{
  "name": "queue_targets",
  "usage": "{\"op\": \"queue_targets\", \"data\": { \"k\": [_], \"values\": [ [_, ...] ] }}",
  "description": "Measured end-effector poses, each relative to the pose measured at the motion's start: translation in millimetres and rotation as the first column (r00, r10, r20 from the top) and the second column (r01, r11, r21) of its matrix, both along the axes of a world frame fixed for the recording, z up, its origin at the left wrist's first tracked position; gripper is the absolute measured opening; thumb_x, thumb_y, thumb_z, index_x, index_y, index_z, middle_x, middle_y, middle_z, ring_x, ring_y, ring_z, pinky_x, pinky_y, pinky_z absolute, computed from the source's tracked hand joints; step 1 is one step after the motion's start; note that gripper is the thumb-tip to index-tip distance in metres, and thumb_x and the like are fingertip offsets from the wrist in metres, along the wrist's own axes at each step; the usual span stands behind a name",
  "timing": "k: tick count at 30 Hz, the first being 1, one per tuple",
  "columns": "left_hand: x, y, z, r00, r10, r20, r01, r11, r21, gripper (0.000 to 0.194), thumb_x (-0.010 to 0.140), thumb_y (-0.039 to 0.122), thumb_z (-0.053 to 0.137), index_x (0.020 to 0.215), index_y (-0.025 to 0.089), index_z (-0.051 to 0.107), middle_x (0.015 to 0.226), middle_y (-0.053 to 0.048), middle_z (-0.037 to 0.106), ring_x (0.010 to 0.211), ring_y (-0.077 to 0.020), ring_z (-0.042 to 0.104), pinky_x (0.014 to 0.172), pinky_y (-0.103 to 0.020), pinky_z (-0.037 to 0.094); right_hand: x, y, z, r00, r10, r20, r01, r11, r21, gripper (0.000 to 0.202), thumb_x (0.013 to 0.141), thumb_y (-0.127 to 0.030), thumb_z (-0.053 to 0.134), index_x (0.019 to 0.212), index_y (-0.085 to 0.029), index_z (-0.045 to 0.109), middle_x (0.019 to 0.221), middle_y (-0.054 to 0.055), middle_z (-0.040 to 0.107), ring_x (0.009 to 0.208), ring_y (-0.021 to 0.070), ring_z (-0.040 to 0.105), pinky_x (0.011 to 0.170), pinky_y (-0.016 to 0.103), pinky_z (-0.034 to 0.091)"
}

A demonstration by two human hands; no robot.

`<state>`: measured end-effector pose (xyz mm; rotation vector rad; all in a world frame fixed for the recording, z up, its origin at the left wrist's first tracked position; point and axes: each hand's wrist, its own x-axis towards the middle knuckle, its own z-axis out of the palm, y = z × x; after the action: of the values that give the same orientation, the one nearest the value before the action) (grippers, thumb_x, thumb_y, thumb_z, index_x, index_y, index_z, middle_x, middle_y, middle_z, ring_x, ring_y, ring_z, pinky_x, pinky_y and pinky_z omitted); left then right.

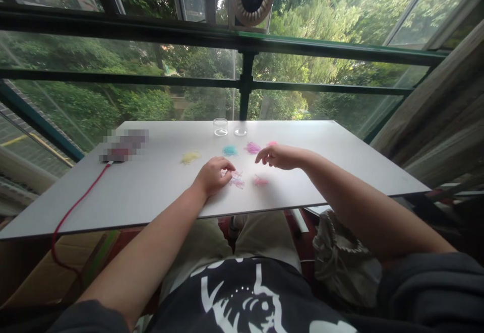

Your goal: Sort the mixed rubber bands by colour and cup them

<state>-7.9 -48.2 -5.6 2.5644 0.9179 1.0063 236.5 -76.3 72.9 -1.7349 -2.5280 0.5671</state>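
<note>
My left hand point(216, 174) rests on the white table with curled fingers at a loose mixed pile of pinkish and pale strands point(237, 180); what its fingertips hold, if anything, is too small to tell. Raised over the table, my right hand point(274, 156) has its fingers bent downward, the index finger reaching out, between the purple pile point(252, 147) and a small red-pink pile point(260, 181). Partly behind that hand lies a bright pink pile point(272, 143). A teal pile point(229, 150) and a yellow pile point(189, 157) lie further left.
A clear round container point(220, 127) and a clear shallow dish or lid point(240, 132) stand at the back of the white table point(151, 192). A blurred-out device with a red cable point(81, 198) lies at the left. Green railings point(245, 86) rise behind; a bag point(340, 257) hangs below right.
</note>
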Motion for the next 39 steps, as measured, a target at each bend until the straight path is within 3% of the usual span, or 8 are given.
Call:
{"op": "queue_targets", "data": {
  "k": [4, 7, 13, 18, 23, 27, 34, 39],
  "values": [
    [-0.3, 0.2, 0.7, 1.000, 0.005, 0.005, -0.005, 1.000, -0.006, 0.017, 0.072, 0.015, 0.049, 0.077, 0.017, 0.065, 0.079, -0.003, 0.065, 0.080, -0.0173, 0.058, 0.080, -0.031, 0.046, -9.8, -0.8, 1.4, 0.989, 0.015, 0.150, -0.014, 1.000, -0.010, 0.051, 0.071, -0.025, 0.068, 0.121, -0.021, 0.057, 0.108, 0.007, 0.062, 0.078, 0.0159, 0.060, 0.063, 0.023, 0.044],
    [-0.2, 0.8, 0.7, 1.000, 0.014, 0.011, -0.014, 1.000, -0.010, 0.017, 0.071, 0.015, 0.050, 0.077, 0.017, 0.066, 0.079, -0.003, 0.066, 0.079, -0.0172, 0.058, 0.079, -0.031, 0.046, -20.9, -7.6, -5.8, 0.974, 0.106, 0.201, -0.092, 0.993, -0.075, 0.062, 0.065, -0.019, 0.072, 0.125, -0.021, 0.054, 0.114, 0.009, 0.058, 0.082, 0.0165, 0.061, 0.061, 0.021, 0.044],
    [-0.5, 1.4, 0.0, 0.999, 0.016, 0.027, -0.016, 1.000, -0.012, 0.018, 0.071, 0.015, 0.050, 0.076, 0.017, 0.066, 0.079, -0.003, 0.066, 0.078, -0.0170, 0.058, 0.078, -0.031, 0.046, -27.4, -19.1, -19.2, 0.921, 0.301, 0.248, -0.315, 0.949, 0.016, 0.051, 0.066, -0.006, 0.066, 0.114, -0.024, 0.063, 0.113, 0.007, 0.057, 0.082, 0.0156, 0.059, 0.064, 0.022, 0.041],
    [-1.1, 2.7, -1.4, 0.999, 0.014, 0.031, -0.013, 1.000, -0.017, 0.018, 0.071, 0.016, 0.050, 0.076, 0.018, 0.067, 0.078, -0.003, 0.065, 0.078, -0.0168, 0.057, 0.078, -0.030, 0.046, -19.6, -27.2, -25.9, 0.896, 0.346, 0.278, -0.385, 0.917, 0.100, 0.020, 0.076, -0.010, 0.056, 0.088, -0.018, 0.070, 0.089, 0.006, 0.063, 0.069, 0.0133, 0.055, 0.059, 0.023, 0.036],
    [-1.3, 3.0, -1.5, 0.999, 0.015, 0.030, -0.014, 0.999, -0.034, 0.019, 0.071, 0.016, 0.049, 0.077, 0.018, 0.067, 0.078, -0.003, 0.065, 0.078, -0.0169, 0.057, 0.079, -0.031, 0.046, -9.2, -29.9, -33.0, 0.898, 0.331, 0.289, -0.386, 0.909, 0.160, 0.018, 0.076, -0.011, 0.053, 0.069, -0.017, 0.069, 0.076, 0.006, 0.063, 0.061, 0.0126, 0.051, 0.055, 0.024, 0.033],
    [-1.6, 2.2, -1.2, 0.999, 0.022, 0.041, -0.020, 0.998, -0.055, 0.019, 0.071, 0.016, 0.049, 0.077, 0.018, 0.066, 0.081, -0.003, 0.065, 0.080, -0.0172, 0.058, 0.079, -0.031, 0.046, 16.1, -10.9, -22.1, 0.965, 0.214, 0.152, -0.246, 0.941, 0.234, 0.019, 0.072, -0.008, 0.053, 0.071, -0.016, 0.070, 0.077, 0.005, 0.067, 0.065, 0.0127, 0.055, 0.062, 0.023, 0.039],
    [-2.8, 2.6, -1.2, 0.999, 0.020, 0.036, -0.019, 0.998, -0.052, 0.018, 0.070, 0.015, 0.050, 0.076, 0.019, 0.066, 0.079, -0.003, 0.065, 0.079, -0.0172, 0.058, 0.077, -0.030, 0.046, 74.5, 40.2, 21.8, 0.925, -0.380, -0.031, 0.375, 0.893, 0.247, 0.016, 0.074, -0.016, 0.056, 0.082, -0.013, 0.070, 0.066, 0.004, 0.069, 0.060, 0.0128, 0.060, 0.057, 0.021, 0.043],
    [-3.6, 1.0, 1.2, 0.999, 0.036, 0.040, -0.034, 0.997, -0.062, 0.016, 0.070, 0.015, 0.050, 0.075, 0.019, 0.066, 0.078, -0.002, 0.065, 0.079, -0.0173, 0.058, 0.076, -0.030, 0.046, 81.1, 64.4, 6.0, 0.892, -0.451, -0.009, 0.442, 0.870, 0.219, 0.016, 0.071, -0.009, 0.057, 0.081, -0.011, 0.070, 0.066, 0.005, 0.069, 0.059, 0.0121, 0.061, 0.054, 0.020, 0.044]
  ]
}}
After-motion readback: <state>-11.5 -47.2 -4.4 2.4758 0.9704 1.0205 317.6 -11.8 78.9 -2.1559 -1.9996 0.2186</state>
